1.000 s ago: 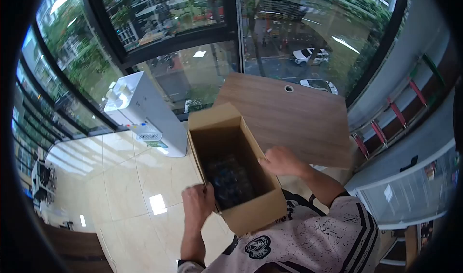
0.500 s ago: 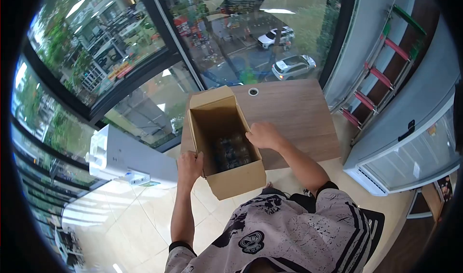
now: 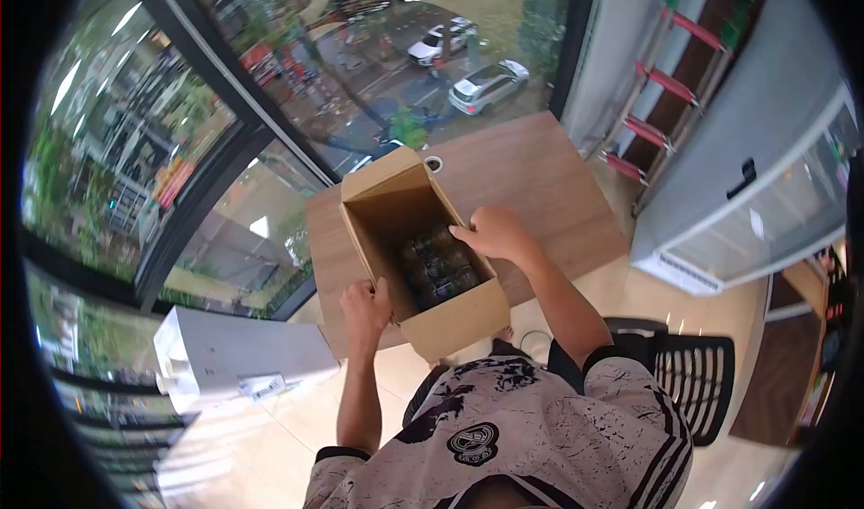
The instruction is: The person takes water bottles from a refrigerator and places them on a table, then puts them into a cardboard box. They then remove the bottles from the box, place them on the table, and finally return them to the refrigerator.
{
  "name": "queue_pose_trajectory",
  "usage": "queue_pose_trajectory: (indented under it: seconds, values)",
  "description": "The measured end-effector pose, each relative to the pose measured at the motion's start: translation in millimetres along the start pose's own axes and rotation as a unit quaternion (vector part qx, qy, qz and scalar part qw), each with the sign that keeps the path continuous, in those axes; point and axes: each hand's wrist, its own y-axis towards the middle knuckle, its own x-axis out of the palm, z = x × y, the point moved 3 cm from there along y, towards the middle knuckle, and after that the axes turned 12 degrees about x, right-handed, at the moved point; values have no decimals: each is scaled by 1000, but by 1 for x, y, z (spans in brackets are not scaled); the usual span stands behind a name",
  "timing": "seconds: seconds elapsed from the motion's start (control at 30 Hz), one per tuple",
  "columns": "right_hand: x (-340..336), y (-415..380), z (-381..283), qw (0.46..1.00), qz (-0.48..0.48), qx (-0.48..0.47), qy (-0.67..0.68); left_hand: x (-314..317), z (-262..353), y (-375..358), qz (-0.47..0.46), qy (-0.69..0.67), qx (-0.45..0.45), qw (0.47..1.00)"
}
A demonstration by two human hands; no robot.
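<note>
An open cardboard box (image 3: 457, 318) rests on the brown wooden table, its near end reaching past the table's front edge. My left hand (image 3: 366, 307) grips the left wall, thumb over the rim. On the opposite side, my right hand (image 3: 494, 235) is closed on the right rim, fingers curled over the edge. Down in the box lie several clear, shiny containers (image 3: 441, 266); the shadow hides their exact kind. The box's far flap (image 3: 382, 174) and near flap are folded outward.
The wooden table (image 3: 549, 198) has a round cable hole (image 3: 434, 163) near its far edge. A tall white appliance (image 3: 243, 356) stands at the left. Windows run behind the table. A folding ladder (image 3: 661, 86), a glass-door fridge (image 3: 747, 212) and a black chair (image 3: 693, 383) are on the right.
My view has turned, shifting the room across the picture. More tabletop shows left of the box. Both hands keep their hold on its sides.
</note>
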Motion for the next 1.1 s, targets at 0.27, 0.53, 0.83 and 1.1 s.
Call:
queue_pose_trajectory:
  seconds: [0.27,0.53,0.83,1.1]
  values:
    - [128,-129,140,867,316,306,234,29,-51,-10,1,-144,19,989]
    - [311,-436,284,630,149,756,97,24,-47,-4,-94,-215,22,972]
    - [448,-510,325,711,25,702,-37,44,-97,45,-52,-71,104,991]
    - [454,-549,362,822,-152,516,-186,48,-160,104,-178,-261,-83,945]
